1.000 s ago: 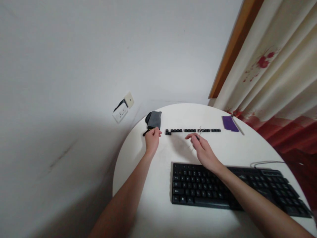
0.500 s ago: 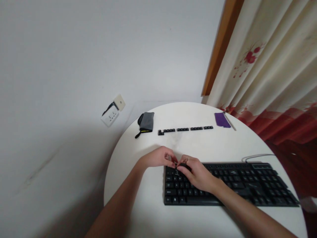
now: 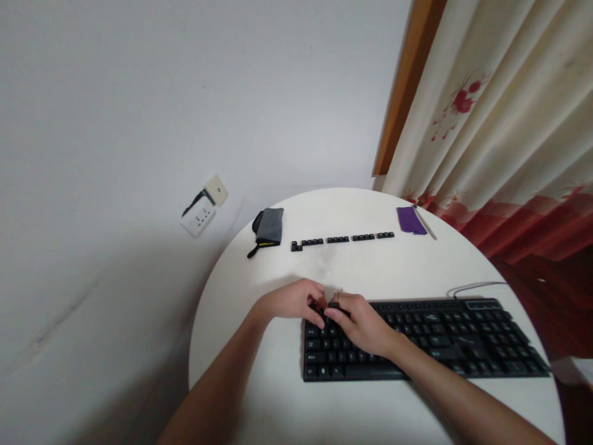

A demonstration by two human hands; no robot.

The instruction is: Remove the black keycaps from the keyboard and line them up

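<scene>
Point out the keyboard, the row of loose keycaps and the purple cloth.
keyboard (image 3: 445, 327), head view, keys near its middle.
row of loose keycaps (image 3: 338, 239), head view, second group from the left.
purple cloth (image 3: 410, 220), head view, its centre.

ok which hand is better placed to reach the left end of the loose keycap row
Left, probably. The left hand sits at the keyboard's top-left corner, straight below the keycap row's left end; the right hand lies further right, beside it.

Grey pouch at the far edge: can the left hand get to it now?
Probably yes: bare table lies between the left hand and the grey pouch; the keycaps sit off to the side.
</scene>
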